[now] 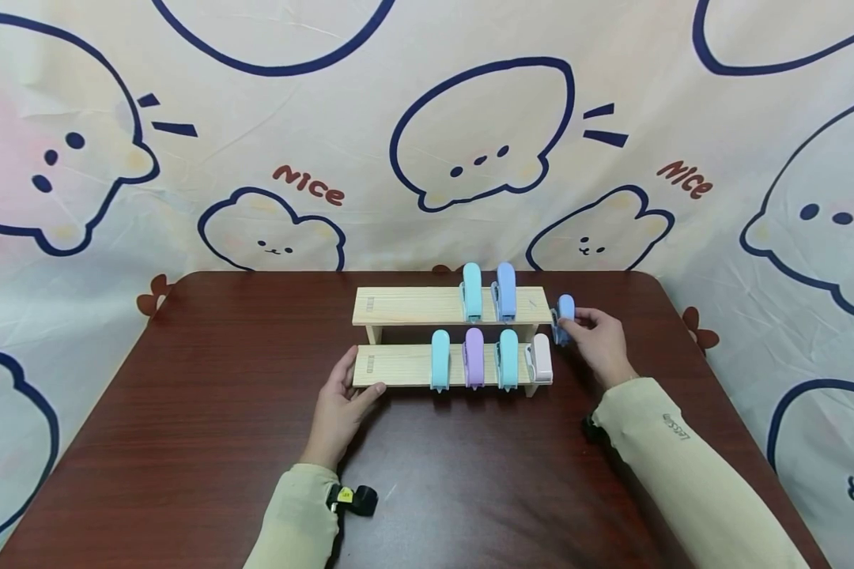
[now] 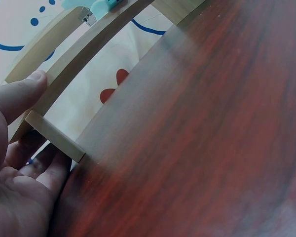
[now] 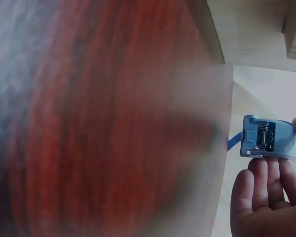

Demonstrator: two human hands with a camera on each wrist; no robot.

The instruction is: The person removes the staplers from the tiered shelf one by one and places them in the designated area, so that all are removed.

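A two-tier pale wooden rack has an upper shelf [image 1: 409, 307] and a lower shelf [image 1: 397, 366]. My left hand [image 1: 337, 412] grips the lower shelf's left end, the thumb over its front edge. In the left wrist view, fingers curl beneath the board near a wooden foot [image 2: 56, 137]. Just off the rack's right end, my right hand [image 1: 601, 344] pinches a blue spring clip [image 1: 564, 310] between thumb and fingers. Its metal spring [image 3: 264, 137] shows in the right wrist view. A teal clip [image 1: 473, 291] and a blue clip [image 1: 505, 291] stand on the upper shelf.
Clipped along the lower shelf are a teal clip [image 1: 440, 359], a purple clip [image 1: 474, 358], another teal clip [image 1: 508, 359] and a pale pink clip [image 1: 540, 359] at the right end. The dark brown table [image 1: 206, 411] meets a cartoon-printed cloth [image 1: 370, 126] behind.
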